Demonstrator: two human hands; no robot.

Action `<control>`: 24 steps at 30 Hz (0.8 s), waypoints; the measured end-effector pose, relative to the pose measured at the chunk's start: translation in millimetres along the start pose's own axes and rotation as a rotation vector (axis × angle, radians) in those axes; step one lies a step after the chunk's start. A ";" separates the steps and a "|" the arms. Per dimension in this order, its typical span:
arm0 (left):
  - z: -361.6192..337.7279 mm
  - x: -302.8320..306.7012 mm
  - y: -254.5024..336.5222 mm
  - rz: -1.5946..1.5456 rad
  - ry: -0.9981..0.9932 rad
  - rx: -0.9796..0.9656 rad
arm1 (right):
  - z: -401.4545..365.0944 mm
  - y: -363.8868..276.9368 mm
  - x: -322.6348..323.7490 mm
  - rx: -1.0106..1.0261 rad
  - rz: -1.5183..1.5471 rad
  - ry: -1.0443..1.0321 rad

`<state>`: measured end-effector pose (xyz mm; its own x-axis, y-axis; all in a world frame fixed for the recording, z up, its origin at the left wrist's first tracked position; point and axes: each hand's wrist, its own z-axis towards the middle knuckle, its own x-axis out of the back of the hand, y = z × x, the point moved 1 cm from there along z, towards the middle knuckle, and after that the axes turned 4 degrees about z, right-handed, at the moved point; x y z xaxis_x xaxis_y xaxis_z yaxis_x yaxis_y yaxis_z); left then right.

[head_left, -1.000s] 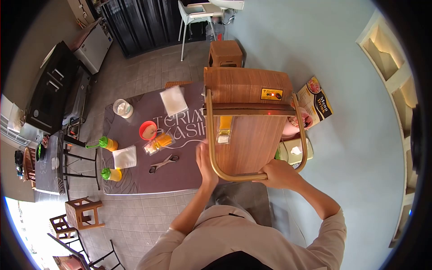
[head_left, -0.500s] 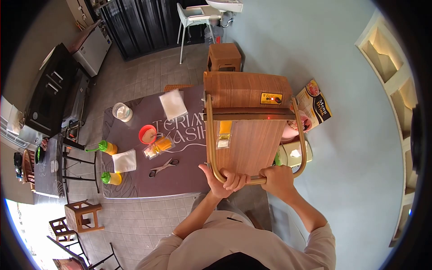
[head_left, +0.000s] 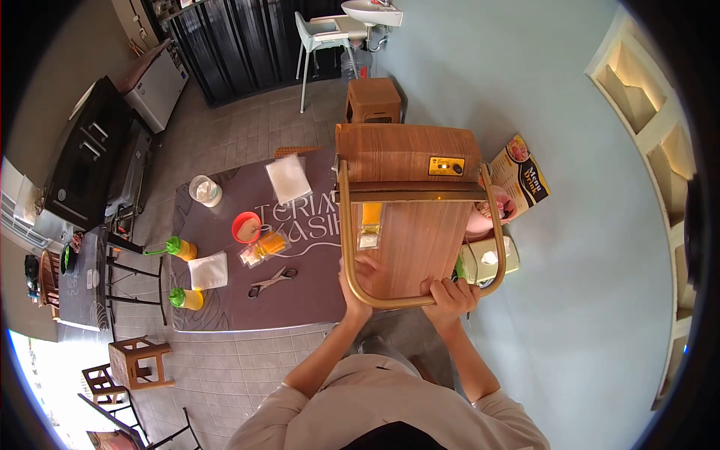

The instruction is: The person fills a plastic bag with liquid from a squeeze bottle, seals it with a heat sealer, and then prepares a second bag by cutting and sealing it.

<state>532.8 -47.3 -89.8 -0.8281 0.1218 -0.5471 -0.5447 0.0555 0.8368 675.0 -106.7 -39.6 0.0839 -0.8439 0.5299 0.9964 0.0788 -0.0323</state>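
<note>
My left hand [head_left: 360, 281] and right hand [head_left: 450, 291] are both closed around the brass handle [head_left: 394, 304] of the wooden sealer [head_left: 409, 154] on the tabletop [head_left: 225, 307]. Further in, the orange pouch [head_left: 370, 223] lies under its bar. Pressing unevenly could shift the pouch or pinch my left fingers.

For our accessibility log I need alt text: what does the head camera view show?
Seen from above, a person's right hand grips the brass handle of a wood-grain machine on a table, with the left hand resting at the handle's corner. An orange-filled pouch lies on the machine inside the handle's loop. Scissors and a red cup sit to its left.
</note>
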 end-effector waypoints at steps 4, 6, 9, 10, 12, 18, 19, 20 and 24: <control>62.2 25.1 -47.0 0.365 0.544 -0.371 | -1.8 1.2 -0.9 0.008 -0.017 0.016; 65.7 16.8 -39.8 0.451 0.514 -0.379 | -2.1 1.5 -1.2 0.015 -0.021 0.019; 68.6 2.4 -29.6 0.703 0.411 -0.391 | -3.2 3.9 -3.1 0.015 -0.017 0.023; 69.5 -1.4 -27.3 0.787 0.372 -0.392 | -3.0 5.0 -4.2 0.026 -0.010 0.043; 75.2 7.3 -36.9 0.807 0.357 -0.364 | -4.8 4.9 -4.1 0.033 0.001 0.062; 87.7 26.1 -56.7 0.831 0.369 -0.287 | -4.4 3.5 -3.6 0.024 -0.010 0.062; 89.4 28.6 -60.1 0.829 0.365 -0.280 | -3.3 4.8 -4.0 0.040 -0.001 0.058; 87.4 29.3 -60.2 0.827 0.365 -0.281 | -2.4 5.7 -3.0 0.057 0.007 0.053; 86.5 27.6 -54.2 0.668 0.330 -0.228 | 15.3 8.4 8.6 0.108 0.042 0.006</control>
<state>550.9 38.8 -148.5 -0.9674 -0.2451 0.0643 0.0998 -0.1352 0.9858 683.8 -105.2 -22.3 0.1260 -0.8420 0.5246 0.9846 0.1708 0.0376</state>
